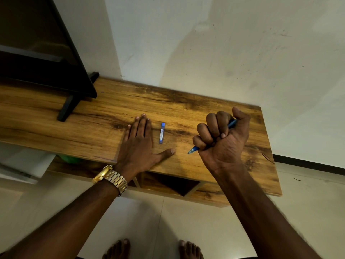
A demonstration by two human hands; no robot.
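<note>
My right hand (223, 137) is a fist around a blue pen or mechanical pencil (193, 150). Its tip sticks out at the lower left, and the other end shows by the thumb. My left hand (140, 143) lies flat, palm down, on the wooden table top (186, 101) with straight fingers and the thumb spread out. A small blue lead case (162, 132) lies on the wood between the two hands, just right of my left fingers, touched by neither hand. A gold watch sits on my left wrist.
A black screen on a black stand (46, 53) fills the table's far left. A white wall (224, 43) runs behind the table. Open shelf compartments (173, 184) lie under the top. Pale tiled floor and my bare feet (153, 249) are below.
</note>
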